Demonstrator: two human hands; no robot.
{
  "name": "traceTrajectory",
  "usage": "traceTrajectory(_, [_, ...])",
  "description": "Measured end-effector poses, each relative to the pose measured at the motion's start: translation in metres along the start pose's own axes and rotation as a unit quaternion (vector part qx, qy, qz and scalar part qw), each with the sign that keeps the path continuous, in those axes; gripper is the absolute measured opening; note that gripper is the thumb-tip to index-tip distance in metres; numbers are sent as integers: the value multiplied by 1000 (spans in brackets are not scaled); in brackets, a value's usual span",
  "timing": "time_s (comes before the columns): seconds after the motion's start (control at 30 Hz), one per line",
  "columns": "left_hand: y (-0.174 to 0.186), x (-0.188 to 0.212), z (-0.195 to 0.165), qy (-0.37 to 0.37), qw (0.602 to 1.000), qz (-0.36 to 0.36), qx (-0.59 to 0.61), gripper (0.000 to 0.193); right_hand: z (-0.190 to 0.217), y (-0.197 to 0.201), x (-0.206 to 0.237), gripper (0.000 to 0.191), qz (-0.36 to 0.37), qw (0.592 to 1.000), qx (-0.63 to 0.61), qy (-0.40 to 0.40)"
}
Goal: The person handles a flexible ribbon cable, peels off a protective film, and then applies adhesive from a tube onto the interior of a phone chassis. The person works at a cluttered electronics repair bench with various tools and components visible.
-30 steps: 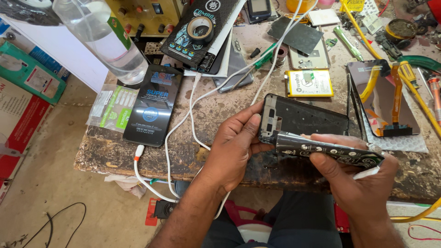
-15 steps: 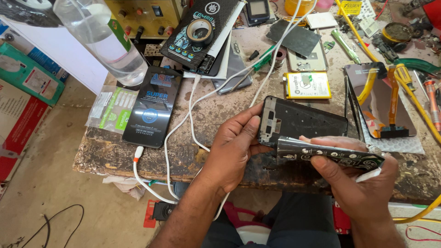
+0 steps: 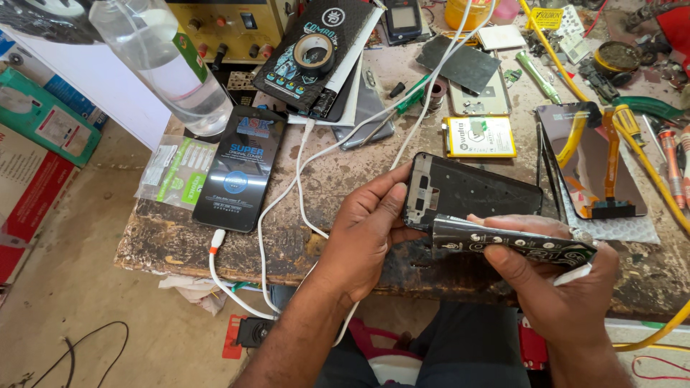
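Above the cluttered workbench, left hand gripping phone frame, right hand clasping patterned tube.

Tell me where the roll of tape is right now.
In the head view, the roll of tape lies on a black printed box at the bench's far side, right of the plastic bottle.

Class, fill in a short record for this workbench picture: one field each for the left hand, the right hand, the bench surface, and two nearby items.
Left hand: left hand grips the left end of a black phone frame, thumb on its edge.
Right hand: right hand holds a patterned black strip against the frame's near edge.
Surface: worn workbench.
Nearby: yellow-labelled battery; white cable.
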State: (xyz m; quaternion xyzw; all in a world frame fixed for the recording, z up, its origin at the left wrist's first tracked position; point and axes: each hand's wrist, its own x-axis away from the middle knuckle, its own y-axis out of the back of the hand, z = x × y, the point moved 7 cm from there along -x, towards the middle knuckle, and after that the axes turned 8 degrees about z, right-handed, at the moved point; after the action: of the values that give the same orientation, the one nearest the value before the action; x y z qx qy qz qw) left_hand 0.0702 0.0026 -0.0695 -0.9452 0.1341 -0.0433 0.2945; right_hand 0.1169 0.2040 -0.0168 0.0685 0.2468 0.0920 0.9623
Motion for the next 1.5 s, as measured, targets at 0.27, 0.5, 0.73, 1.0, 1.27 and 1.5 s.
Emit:
traceTrajectory(0.27, [0, 2, -7, -19, 1000, -6, 11, 45, -14, 20, 12, 24, -62, 997, 25, -27])
traceTrajectory(0.5, [-7, 8, -17, -24, 997, 9, 68, 54, -20, 20, 10, 23, -159, 969, -191, -7])
traceTrajectory(0.73, [-33, 12, -7, 18, 975, 65, 212, 87, -25, 1, -15, 32, -205, 927, -316, -9])
traceTrajectory(1.0, [-59, 4, 9, 18, 938, 90, 333, 91, -21, 2, -18, 41, -187, 915, -358, -8])
traceTrajectory(1.27, [-78, 8, 6, 4, 905, 197, 376, 104, -10, 10, -9, 22, -135, 943, -303, 37])
traceTrajectory(1.5, [-78, 22, -18, -42, 850, 268, 452, 105, 27, 17, 1, 34, -64, 974, -209, 60])
